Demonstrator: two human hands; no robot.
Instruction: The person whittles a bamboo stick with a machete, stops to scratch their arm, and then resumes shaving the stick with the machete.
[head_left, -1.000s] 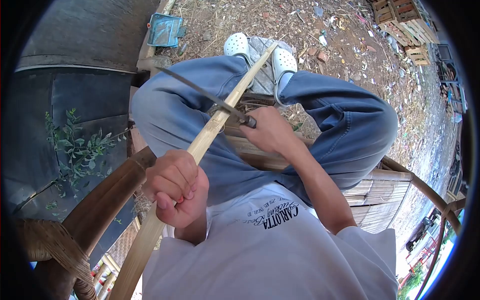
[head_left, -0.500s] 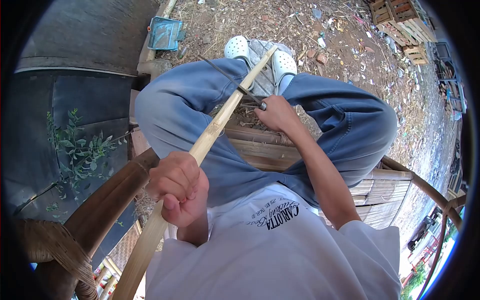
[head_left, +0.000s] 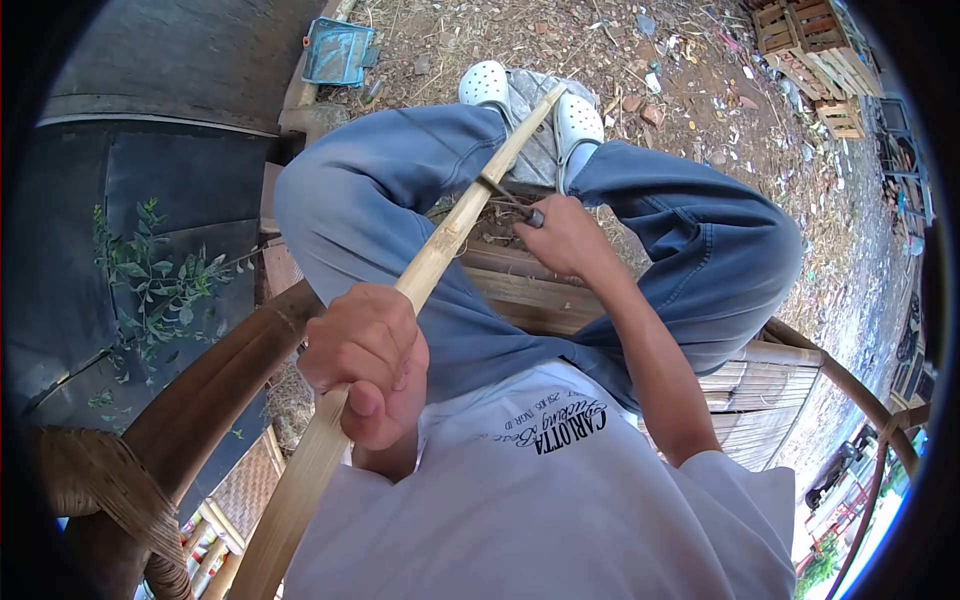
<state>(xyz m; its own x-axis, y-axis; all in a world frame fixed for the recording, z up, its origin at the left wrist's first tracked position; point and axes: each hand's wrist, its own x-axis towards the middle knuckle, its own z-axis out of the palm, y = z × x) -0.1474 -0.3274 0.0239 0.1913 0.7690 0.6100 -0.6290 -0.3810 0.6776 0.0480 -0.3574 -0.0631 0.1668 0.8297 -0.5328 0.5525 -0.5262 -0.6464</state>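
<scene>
A long pale bamboo strip (head_left: 440, 250) slants from the lower left, past my lap, to its far end between my shoes. My left hand (head_left: 362, 350) is wrapped round it near my belly. In my right hand (head_left: 570, 238), closed round a short dark handle, is a long thin-bladed knife (head_left: 508, 195). Its blade crosses the strip between my knees and touches or nearly touches the wood. Beyond the strip, towards my left knee, the blade is smeared by motion. My fingers hide much of the handle.
White clogs (head_left: 486, 86) rest at a grey slab (head_left: 538, 160) on littered ground. Bamboo frame poles (head_left: 225, 375) flank me, with bamboo slats (head_left: 530, 290) beneath. A blue tray (head_left: 335, 52) lies at upper left, a leafy plant (head_left: 160, 285) at left, wooden crates (head_left: 815, 45) at upper right.
The view has shifted slightly. The blade has blurred and sits a little nearer my body along the strip. Both hands keep their holds.
</scene>
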